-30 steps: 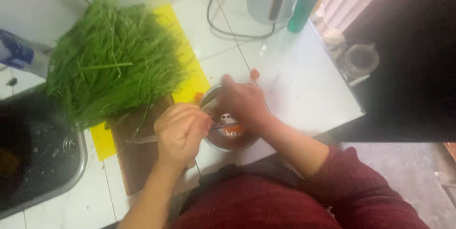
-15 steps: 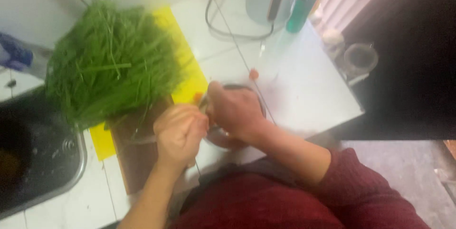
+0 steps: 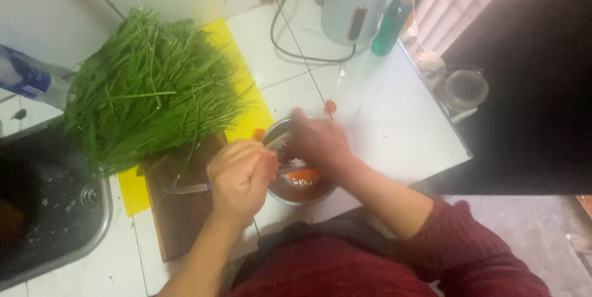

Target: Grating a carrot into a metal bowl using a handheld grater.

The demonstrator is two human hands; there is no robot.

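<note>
While the left hand (image 3: 242, 177) is curling its fingers shut around a knife (image 3: 185, 189) whose blade is lying over the brown board (image 3: 179, 223), the right hand (image 3: 317, 143) is reaching into the metal bowl (image 3: 302, 189), probably steadying orange pieces; whether its fingers are pinching anything, I cannot tell. Greens (image 3: 148, 93) are crowding the yellow board (image 3: 246, 106) to the left, leaving open white counter (image 3: 388, 118) to the right, before its edge drops off.
</note>
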